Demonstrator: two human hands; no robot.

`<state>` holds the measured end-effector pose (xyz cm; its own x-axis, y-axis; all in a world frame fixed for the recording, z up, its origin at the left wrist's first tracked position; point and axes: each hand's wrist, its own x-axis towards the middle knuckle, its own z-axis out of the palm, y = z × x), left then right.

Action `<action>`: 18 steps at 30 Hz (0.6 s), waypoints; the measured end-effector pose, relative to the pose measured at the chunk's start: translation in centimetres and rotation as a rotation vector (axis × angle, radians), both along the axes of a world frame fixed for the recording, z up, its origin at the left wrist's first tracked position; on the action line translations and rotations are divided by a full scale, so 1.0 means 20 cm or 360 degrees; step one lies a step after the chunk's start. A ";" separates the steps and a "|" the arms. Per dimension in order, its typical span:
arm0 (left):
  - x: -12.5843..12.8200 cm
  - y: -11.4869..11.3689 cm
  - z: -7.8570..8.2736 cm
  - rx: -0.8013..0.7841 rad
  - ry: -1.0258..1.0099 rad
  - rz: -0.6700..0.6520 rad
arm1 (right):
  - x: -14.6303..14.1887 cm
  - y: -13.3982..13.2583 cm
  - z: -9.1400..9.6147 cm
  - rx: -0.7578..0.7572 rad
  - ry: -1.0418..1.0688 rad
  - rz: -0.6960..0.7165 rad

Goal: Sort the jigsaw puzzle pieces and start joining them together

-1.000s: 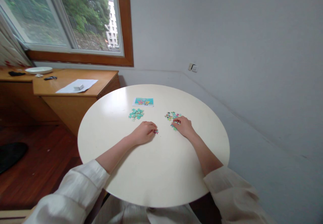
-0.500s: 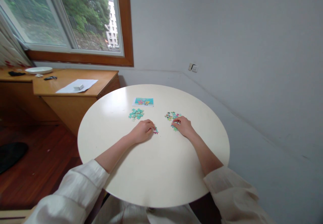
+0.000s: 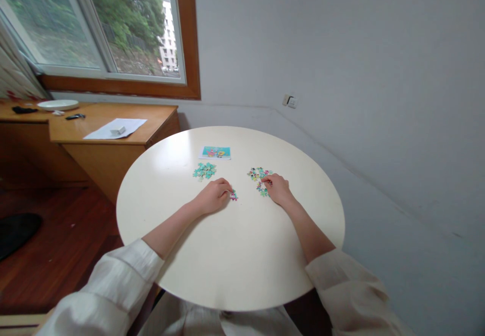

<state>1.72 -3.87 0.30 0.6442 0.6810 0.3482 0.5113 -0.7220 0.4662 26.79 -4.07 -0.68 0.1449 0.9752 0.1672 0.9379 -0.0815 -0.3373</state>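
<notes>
My left hand (image 3: 214, 196) rests on the round cream table (image 3: 227, 255), fingers curled onto a small joined cluster of puzzle pieces (image 3: 234, 195). My right hand (image 3: 278, 189) lies at the near edge of a colourful pile of loose puzzle pieces (image 3: 258, 175), its fingertips pinched on pieces there. A teal pile of pieces (image 3: 204, 171) sits just beyond my left hand. A small reference picture card (image 3: 215, 152) lies farther back on the table.
A wooden desk (image 3: 113, 139) stands at the left under the window, with paper, a small white block and a white plate (image 3: 58, 105) on it. A grey wall runs close along the right. A wall socket (image 3: 289, 101) sits behind the table. Dark wood floor lies at the left.
My left hand has slid a little back and right with its small cluster. My right hand has shifted slightly within the colourful pile.
</notes>
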 end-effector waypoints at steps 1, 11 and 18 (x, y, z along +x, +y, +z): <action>0.00 0.00 0.00 0.0002 -0.0003 0.0000 | 0.00 0.00 0.00 0.0007 -0.0008 -0.0010; 0.00 0.01 -0.02 0.0018 -0.0027 -0.0009 | -0.03 -0.02 0.02 0.0029 0.0002 -0.0042; 0.00 0.01 -0.01 0.0021 -0.0037 -0.0004 | -0.02 0.00 0.01 0.0011 0.0033 -0.0046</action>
